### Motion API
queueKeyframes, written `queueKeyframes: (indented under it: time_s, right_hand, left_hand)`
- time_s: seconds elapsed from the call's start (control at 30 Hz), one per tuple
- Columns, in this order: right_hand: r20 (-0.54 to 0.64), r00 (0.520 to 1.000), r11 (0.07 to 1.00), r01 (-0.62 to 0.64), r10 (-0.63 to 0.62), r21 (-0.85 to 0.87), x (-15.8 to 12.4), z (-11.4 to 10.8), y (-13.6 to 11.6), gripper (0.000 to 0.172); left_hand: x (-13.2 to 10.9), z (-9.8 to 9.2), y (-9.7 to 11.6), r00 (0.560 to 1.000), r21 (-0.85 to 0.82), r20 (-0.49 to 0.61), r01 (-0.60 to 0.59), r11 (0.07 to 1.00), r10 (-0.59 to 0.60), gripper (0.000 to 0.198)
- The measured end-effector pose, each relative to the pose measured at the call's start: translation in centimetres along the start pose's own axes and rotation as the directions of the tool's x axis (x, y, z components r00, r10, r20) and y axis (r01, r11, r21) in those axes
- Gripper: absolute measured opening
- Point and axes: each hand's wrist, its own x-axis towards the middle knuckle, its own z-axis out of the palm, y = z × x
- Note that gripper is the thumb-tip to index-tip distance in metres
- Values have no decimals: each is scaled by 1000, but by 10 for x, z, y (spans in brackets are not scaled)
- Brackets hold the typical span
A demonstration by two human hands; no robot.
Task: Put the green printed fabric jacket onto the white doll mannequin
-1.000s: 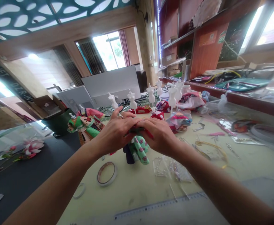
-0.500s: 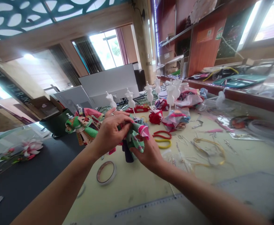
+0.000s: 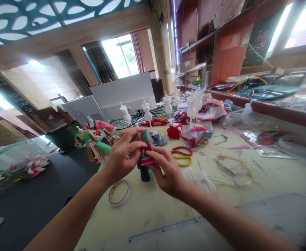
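Both hands are closed on a small green doll garment (image 3: 147, 137) with pink trim edged in white. My left hand (image 3: 123, 153) grips it from the left, thumb and fingers pinched near its middle. From the right, my right hand (image 3: 170, 170) pinches the pink-trimmed edge, its fingertips almost meeting the left ones. Below the garment shows a dark navy piece (image 3: 145, 175); whether it is joined to the garment is hidden. Left of my hands stands a small dress form (image 3: 92, 141) in green and patterned clothes. Scissors (image 3: 182, 161) with red and yellow handles lie right of them.
Several bare white mini dress forms (image 3: 146, 111) stand behind my hands. Small cloth bundles (image 3: 175, 130) lie to their right. A tape roll (image 3: 128, 198) and a ruler (image 3: 163, 230) are in front. Yellow cord (image 3: 248, 170) and loose trinkets spread rightward. A monitor (image 3: 121, 92) stands behind.
The garment has been turned in my hands: its pink trim, raised at the right before, now sits lower between them. My right fingers have come over the front, closer to my left fingertips.
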Motion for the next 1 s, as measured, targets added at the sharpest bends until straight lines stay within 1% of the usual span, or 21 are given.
queueKeyframes:
  time_s: [0.1,0.17,0.23,0.33,0.43,0.5,0.53,0.57,0.6,0.63,0.67,0.7,0.73,0.77,0.87,0.93,1.0]
  right_hand:
    - [62,997,998,54,-53,-21,-3,0,0,47]
    - [75,996,998,50,-47,-33,-4,2,2,47]
    - [77,996,998,39,-35,-50,-5,4,4,47]
    - [85,996,997,36,-31,-63,-3,7,4,48]
    - [132,991,998,44,-38,-44,-3,7,1,47]
    - [111,993,999,31,-32,14,-3,7,1,42]
    - [69,998,998,-8,4,58,-3,7,2,38]
    - [11,995,988,-96,95,121,-2,7,5,31]
    - [-43,972,956,-216,229,199,0,7,8,25]
    - [-79,922,896,-344,379,279,2,8,13,19]
    - [-88,843,806,-469,530,361,5,8,18,14]
    - [-71,775,727,-552,628,410,8,9,24,13]
    - [-46,728,669,-601,684,438,11,10,29,14]
    - [-14,688,615,-638,725,463,14,11,35,16]
    - [92,604,467,-695,792,547,23,15,45,20]
    - [155,570,378,-700,807,606,28,17,45,19]
    - [202,549,305,-692,811,654,32,19,43,16]
  left_hand:
    - [-7,0,-2,1000,79,8,-17,997,16,20]
    - [-9,0,-3,1000,120,10,-27,992,26,19]
    - [-10,-1,-3,999,124,25,-22,992,19,18]
    - [-9,1,0,998,88,52,33,996,-37,12]
    - [-7,5,2,994,81,25,103,991,-106,6]
    - [-6,8,3,991,76,18,131,989,-132,2]
    - [-6,9,3,990,69,19,137,988,-138,4]
    - [-6,9,2,990,62,21,137,989,-138,8]
    - [-7,10,2,991,54,24,133,990,-135,10]
    - [-7,10,1,991,46,24,129,990,-131,12]
    - [-7,10,0,992,41,23,125,991,-126,14]
    - [-7,11,0,992,39,19,122,992,-123,15]
    - [-7,11,-1,992,39,18,120,992,-121,16]
    - [-7,11,-1,993,41,17,118,992,-119,16]
    - [-8,11,-2,995,46,12,103,994,-104,18]
    - [-8,10,-3,996,72,27,79,994,-81,23]
    - [-8,9,-4,997,131,67,35,991,-44,30]
